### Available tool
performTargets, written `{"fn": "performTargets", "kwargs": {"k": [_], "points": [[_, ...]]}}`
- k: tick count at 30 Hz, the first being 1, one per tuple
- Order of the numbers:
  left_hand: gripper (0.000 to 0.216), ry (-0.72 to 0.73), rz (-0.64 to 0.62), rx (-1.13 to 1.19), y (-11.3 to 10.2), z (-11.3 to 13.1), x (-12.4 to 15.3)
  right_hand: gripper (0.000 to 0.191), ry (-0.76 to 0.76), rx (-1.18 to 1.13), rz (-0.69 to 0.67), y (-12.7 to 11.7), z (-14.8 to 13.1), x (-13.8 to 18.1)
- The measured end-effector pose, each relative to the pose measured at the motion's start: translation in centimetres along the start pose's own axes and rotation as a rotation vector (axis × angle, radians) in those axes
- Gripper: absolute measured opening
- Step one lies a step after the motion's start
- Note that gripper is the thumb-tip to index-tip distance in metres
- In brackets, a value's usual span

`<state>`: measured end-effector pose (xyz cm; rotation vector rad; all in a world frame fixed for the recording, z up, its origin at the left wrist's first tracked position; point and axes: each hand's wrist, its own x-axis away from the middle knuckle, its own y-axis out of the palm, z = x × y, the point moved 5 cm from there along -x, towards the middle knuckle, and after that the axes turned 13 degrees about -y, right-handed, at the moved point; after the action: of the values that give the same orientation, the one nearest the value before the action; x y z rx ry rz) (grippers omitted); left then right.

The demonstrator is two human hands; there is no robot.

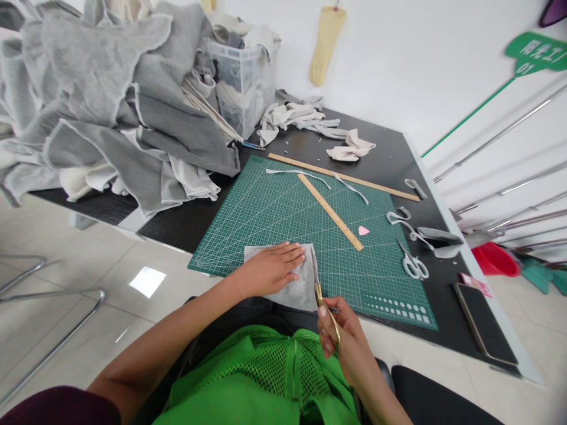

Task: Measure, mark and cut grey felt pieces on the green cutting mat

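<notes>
My left hand [271,268] lies flat with fingers stretched out on a small grey fabric piece [297,292] at the near edge of the green cutting mat [283,212]. My right hand [341,342] is closed around the gold handles of a pair of scissors [317,284], whose blades run along the right edge of the fabric piece. Green mesh cloth [266,378] lies in my lap below both hands.
Two wooden rulers [330,211] and thin fabric strips lie on the mat, with a pink chalk piece [363,230]. White-handled scissors [413,263], a phone [485,321] and scraps sit right. A grey fabric heap [110,100] and plastic bin [241,77] fill the left.
</notes>
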<state>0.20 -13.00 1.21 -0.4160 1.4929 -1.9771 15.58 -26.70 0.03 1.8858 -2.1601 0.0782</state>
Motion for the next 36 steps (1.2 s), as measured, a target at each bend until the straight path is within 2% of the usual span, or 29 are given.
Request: {"fn": "performTargets", "kwargs": {"k": [7,36], "points": [[0.054,-0.009,-0.002,0.020,-0.17,-0.04,0.04,0.037,-0.002,0.016,0.002,0.34,-0.49,-0.76],[0.053,-0.005,0.002,0.032,-0.15,-0.07,-0.07,0.032,-0.037,0.070,-0.031,0.32,-0.04,0.07]]}}
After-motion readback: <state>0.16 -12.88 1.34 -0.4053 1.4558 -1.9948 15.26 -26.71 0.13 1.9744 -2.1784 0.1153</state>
